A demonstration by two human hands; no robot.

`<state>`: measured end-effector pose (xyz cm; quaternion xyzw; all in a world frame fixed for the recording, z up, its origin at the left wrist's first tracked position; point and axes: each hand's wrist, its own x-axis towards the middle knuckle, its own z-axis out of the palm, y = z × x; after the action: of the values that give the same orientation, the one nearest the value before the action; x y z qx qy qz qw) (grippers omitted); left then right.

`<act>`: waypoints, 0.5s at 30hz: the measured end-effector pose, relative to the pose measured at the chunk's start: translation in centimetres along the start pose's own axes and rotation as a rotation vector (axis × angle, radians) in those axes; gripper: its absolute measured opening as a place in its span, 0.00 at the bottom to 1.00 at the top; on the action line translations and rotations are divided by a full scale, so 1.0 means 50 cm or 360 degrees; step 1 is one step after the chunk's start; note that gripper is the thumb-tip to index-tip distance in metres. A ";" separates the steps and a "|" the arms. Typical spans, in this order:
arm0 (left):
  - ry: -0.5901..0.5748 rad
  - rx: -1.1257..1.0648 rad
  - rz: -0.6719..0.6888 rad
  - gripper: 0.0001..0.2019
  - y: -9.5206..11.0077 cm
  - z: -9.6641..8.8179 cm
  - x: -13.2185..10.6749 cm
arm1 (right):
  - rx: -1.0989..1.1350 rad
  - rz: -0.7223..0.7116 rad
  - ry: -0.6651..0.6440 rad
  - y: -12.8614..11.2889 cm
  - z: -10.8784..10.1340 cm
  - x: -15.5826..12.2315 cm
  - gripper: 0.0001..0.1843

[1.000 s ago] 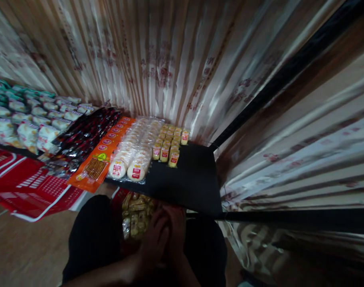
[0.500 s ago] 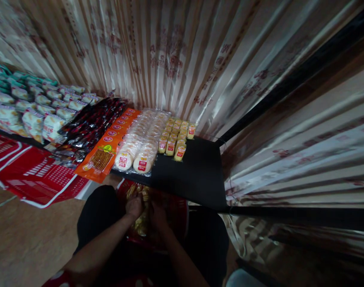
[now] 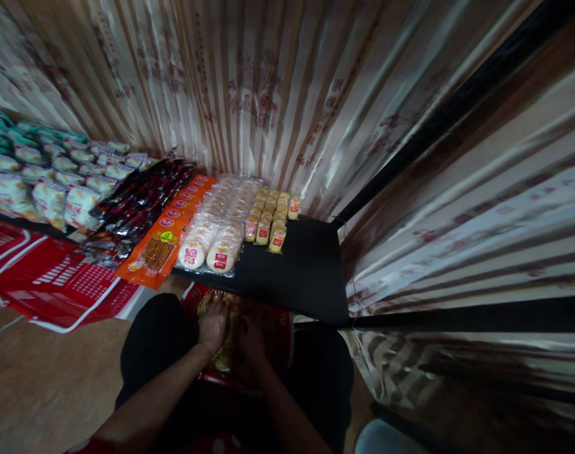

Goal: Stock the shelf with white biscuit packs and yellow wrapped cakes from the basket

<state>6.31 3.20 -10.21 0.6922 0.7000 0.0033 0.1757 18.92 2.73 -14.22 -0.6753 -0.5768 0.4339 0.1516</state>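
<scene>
My left hand is down in a red basket between my knees, fingers closed over small yellow-wrapped snack packets. Beside it, my right hand is in the same basket with its fingers curled inward. Deep shadow covers its fingertips, so what they hold cannot be made out. Just beyond the basket, short rows of yellow-wrapped snacks stand on a black shelf. To their left lie two rows of clear-wrapped round white crackers.
Left along the shelf are an orange snack pack, dark shiny packets and white snack bags. Red baskets with white handles sit below. A patterned curtain hangs behind, and a black bar slants at right.
The view has turned slightly, so the shelf and its goods sit a little further left. Both hands stay in the basket, with the left hand's fingers shifted a little over the yellow packets.
</scene>
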 end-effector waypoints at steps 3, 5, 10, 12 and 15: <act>0.0126 -0.0047 0.0145 0.14 0.010 -0.022 -0.024 | 0.0356 0.0131 0.0143 -0.020 -0.022 -0.012 0.21; 0.0168 -0.0083 0.0202 0.14 0.012 -0.034 -0.040 | 0.0713 0.0108 0.0173 -0.034 -0.036 -0.024 0.22; 0.0278 -0.0186 0.0426 0.14 0.014 -0.057 -0.075 | 0.1312 0.0144 0.0095 -0.058 -0.067 -0.059 0.24; 0.0314 -0.0217 0.0530 0.14 0.015 -0.067 -0.085 | 0.1476 0.0257 0.0094 -0.060 -0.081 -0.073 0.25; 0.0370 -0.0287 0.0701 0.14 0.020 -0.085 -0.096 | 0.1578 0.0255 0.0116 -0.058 -0.110 -0.092 0.26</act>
<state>6.12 -0.38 -4.81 0.8045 0.5447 0.1833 0.1501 21.40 1.00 -7.09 -0.5789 -0.2419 0.6421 0.4405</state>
